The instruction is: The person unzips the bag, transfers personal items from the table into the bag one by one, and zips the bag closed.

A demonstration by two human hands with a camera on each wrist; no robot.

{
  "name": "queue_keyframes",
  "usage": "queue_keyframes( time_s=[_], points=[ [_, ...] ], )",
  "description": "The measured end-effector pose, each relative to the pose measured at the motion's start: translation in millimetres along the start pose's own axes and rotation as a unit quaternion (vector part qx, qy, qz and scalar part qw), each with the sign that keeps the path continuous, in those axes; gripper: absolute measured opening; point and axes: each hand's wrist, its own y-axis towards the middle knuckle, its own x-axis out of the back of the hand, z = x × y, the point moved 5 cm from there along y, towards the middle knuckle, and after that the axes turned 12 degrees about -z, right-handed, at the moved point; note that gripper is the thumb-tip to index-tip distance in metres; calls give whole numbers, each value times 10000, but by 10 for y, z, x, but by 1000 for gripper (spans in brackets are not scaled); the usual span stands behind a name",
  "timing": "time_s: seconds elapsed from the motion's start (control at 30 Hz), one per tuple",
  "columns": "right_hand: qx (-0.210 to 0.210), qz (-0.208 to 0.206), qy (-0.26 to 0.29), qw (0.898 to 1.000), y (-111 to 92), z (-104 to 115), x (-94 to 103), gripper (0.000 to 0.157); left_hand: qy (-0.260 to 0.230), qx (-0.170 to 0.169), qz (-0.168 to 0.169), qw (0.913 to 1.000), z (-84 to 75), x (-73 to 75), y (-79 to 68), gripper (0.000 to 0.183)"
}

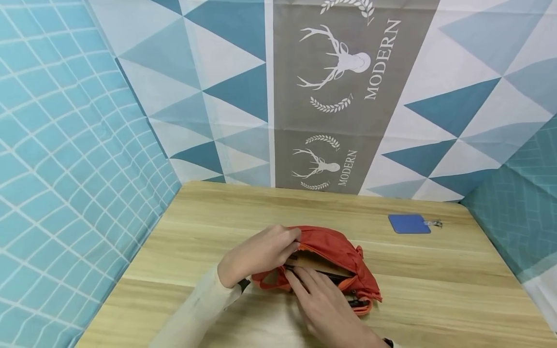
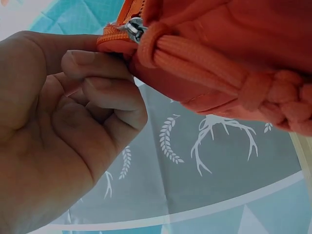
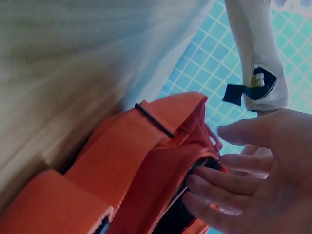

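Note:
A red-orange zippered waist bag (image 1: pixel 332 246) lies on the table with its main pocket gaping. Something flat and brown (image 1: pixel 315 262) shows inside; I cannot tell its kind. My left hand (image 1: pixel 263 253) pinches the bag's left end, beside a metal zip slider (image 2: pixel 135 30) with an orange cord pull (image 2: pixel 200 61). At the near lip of the opening is my right hand (image 1: pixel 324 304). Its fingers (image 3: pixel 219 183) reach over the zipped edge, fairly straight, with the thumb apart. A wide orange strap (image 3: pixel 114 163) with a black slider bar (image 3: pixel 154 120) runs along the bag.
A blue card holder (image 1: pixel 409 224) with a metal clip (image 1: pixel 433 223) lies at the back right of the wooden table (image 1: pixel 209 212). Patterned cloth (image 1: pixel 235 96) hangs behind the table, and blue tiled cloth (image 1: pixel 65 145) covers the left side.

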Motion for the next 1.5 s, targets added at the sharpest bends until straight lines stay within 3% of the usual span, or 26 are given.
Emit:
queue_keyframes(
  time_s=[0.17, 0.43, 0.6, 0.73, 0.83, 1.0, 1.23, 1.37, 1.5],
  points=[
    [-132, -13, -117, 9998, -2, -12, -17, 62, -124, -16, 123, 9998, 25, -10, 13, 23],
    [-527, 291, 206, 9980, -32, -212, -139, 46, -42, 145, 319, 9994, 48, -77, 16, 19],
    [-351, -185, -65, 9992, -33, -299, -184, 41, 135, 443, -12, 9989, 126, -77, 21, 16],
    [-225, -626, -337, 9972, -4, -333, -155, 52, 148, 499, -233, 9984, 167, -47, 24, 15],
    [-289, -634, -306, 9971, 10, -365, -126, 56, 217, 436, -258, 9985, 175, -37, 30, 15],
    [-407, -592, -28, 9974, 45, -466, -24, 37, 338, 402, -234, 9983, 175, -27, 36, 14],
    [-645, -1087, 194, 9918, 104, -924, 283, 32, 644, 250, -203, 9974, 147, -27, 41, 13],
    [-1081, -1230, 154, 9864, 54, -1343, 424, 30, 733, 215, -204, 9969, 134, -24, 39, 13],
    [-1681, -1102, -40, 9796, -53, -1740, 496, 31, 723, 264, -114, 9970, 130, -35, 32, 14]
  ],
)
